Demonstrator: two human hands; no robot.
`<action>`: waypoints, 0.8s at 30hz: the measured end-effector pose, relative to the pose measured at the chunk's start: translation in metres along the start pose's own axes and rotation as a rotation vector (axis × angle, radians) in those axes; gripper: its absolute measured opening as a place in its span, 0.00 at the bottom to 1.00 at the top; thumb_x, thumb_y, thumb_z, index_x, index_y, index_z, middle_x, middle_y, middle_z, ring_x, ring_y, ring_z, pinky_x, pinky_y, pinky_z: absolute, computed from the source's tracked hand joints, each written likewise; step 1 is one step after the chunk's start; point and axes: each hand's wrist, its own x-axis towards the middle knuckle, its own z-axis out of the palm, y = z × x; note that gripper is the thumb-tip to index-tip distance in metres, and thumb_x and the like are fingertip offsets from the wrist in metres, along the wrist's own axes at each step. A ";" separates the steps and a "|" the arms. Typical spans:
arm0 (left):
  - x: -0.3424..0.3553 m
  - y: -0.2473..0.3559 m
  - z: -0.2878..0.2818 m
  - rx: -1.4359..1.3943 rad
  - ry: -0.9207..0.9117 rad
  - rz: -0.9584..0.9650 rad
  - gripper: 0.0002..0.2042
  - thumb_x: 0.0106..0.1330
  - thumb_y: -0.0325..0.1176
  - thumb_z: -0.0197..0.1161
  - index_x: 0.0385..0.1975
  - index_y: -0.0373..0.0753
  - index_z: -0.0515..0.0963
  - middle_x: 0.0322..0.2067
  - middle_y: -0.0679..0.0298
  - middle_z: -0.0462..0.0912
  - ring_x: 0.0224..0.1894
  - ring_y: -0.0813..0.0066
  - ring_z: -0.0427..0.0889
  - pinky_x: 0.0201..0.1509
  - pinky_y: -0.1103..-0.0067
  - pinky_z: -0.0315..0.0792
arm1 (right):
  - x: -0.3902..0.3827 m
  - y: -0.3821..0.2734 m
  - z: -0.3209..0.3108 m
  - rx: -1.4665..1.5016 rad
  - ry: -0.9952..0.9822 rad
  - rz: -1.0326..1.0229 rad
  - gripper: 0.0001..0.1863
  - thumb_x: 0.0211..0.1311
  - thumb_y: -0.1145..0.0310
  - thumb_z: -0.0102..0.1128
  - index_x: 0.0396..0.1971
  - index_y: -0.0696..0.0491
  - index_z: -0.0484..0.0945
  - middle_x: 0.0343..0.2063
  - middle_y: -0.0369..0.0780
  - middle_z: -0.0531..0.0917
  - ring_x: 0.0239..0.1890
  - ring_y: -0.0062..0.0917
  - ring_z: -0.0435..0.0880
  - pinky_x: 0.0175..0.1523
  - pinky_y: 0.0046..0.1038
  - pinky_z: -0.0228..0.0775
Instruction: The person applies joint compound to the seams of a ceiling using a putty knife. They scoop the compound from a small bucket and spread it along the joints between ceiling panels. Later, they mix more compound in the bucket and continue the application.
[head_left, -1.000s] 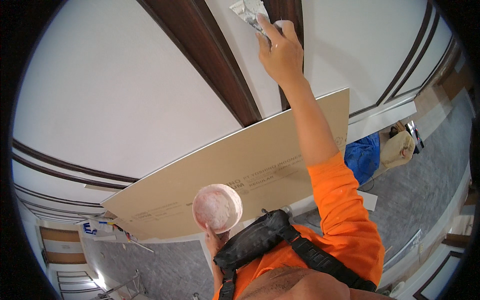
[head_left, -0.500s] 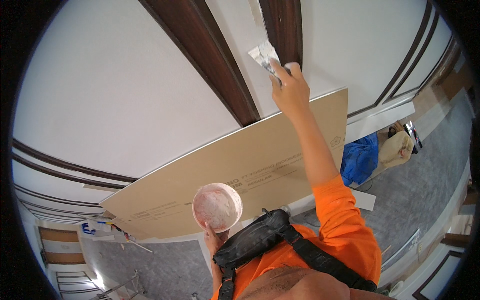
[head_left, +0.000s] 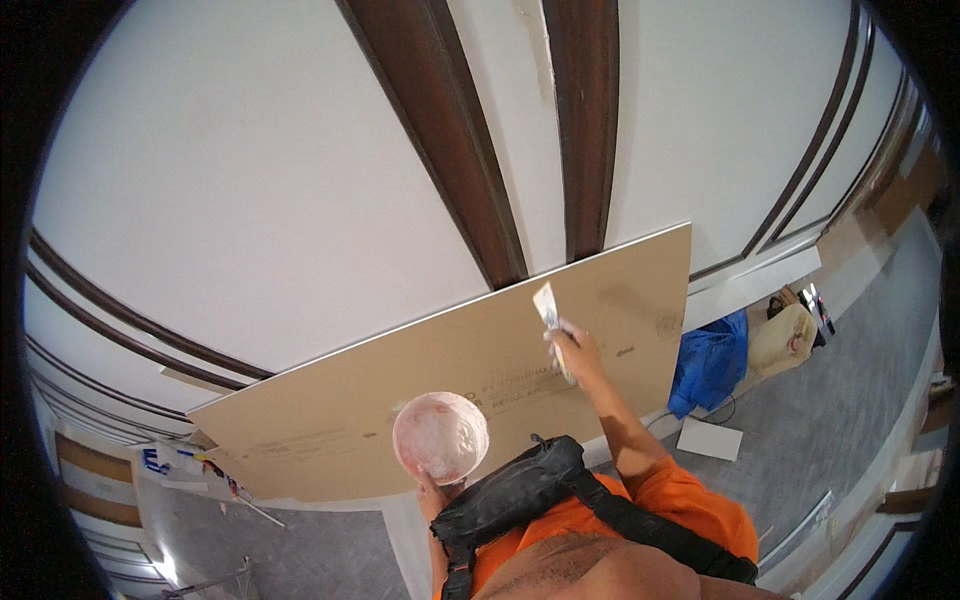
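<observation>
My left hand (head_left: 434,494) grips a round, pale pink bucket (head_left: 404,440) from below, at the near left. Whitish-pink paste (head_left: 445,440) coats the inside of it. Away to the right, my right hand (head_left: 574,350) is closed round the handle of a putty knife (head_left: 546,302). White paste smears its blade, which points up and away from me. The knife is in front of the brown gypsum board (head_left: 640,290), apart from the bucket. Beyond the board, two dark wooden strips (head_left: 440,110) run up the white wall, with an uneven pasted edge (head_left: 538,50) beside the right one.
The large board leans against the wall's foot across my front. To its right lie a blue bag (head_left: 710,365), a cream sack (head_left: 785,335) and a white offcut (head_left: 709,439) on the grey floor (head_left: 790,420). Tools (head_left: 215,465) and a metal stand (head_left: 235,578) are at the left.
My right hand has come down from the wall with the putty knife, now nearer the bucket. My left hand still holds the bucket, shifted slightly in view.
</observation>
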 end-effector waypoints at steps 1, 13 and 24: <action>0.001 -0.004 0.002 -0.009 -0.020 0.010 0.40 0.73 0.62 0.59 0.60 0.23 0.68 0.47 0.48 0.84 0.45 0.56 0.88 0.44 0.67 0.86 | 0.008 -0.020 -0.010 -0.040 -0.006 -0.087 0.18 0.75 0.68 0.58 0.61 0.55 0.80 0.34 0.35 0.83 0.28 0.16 0.80 0.33 0.23 0.74; 0.028 -0.026 -0.013 -0.250 -0.067 -0.089 0.36 0.74 0.62 0.59 0.58 0.28 0.70 0.53 0.50 0.80 0.48 0.53 0.86 0.44 0.61 0.88 | 0.050 -0.439 -0.004 -0.766 0.723 -1.465 0.19 0.67 0.68 0.61 0.57 0.51 0.83 0.42 0.52 0.83 0.45 0.49 0.85 0.49 0.46 0.78; 0.015 -0.009 -0.014 -0.246 -0.023 -0.134 0.35 0.74 0.63 0.57 0.61 0.32 0.68 0.52 0.48 0.81 0.45 0.50 0.87 0.41 0.60 0.88 | 0.050 -0.427 -0.006 -1.043 0.783 -1.157 0.20 0.68 0.67 0.60 0.59 0.46 0.83 0.49 0.47 0.81 0.48 0.45 0.85 0.53 0.45 0.79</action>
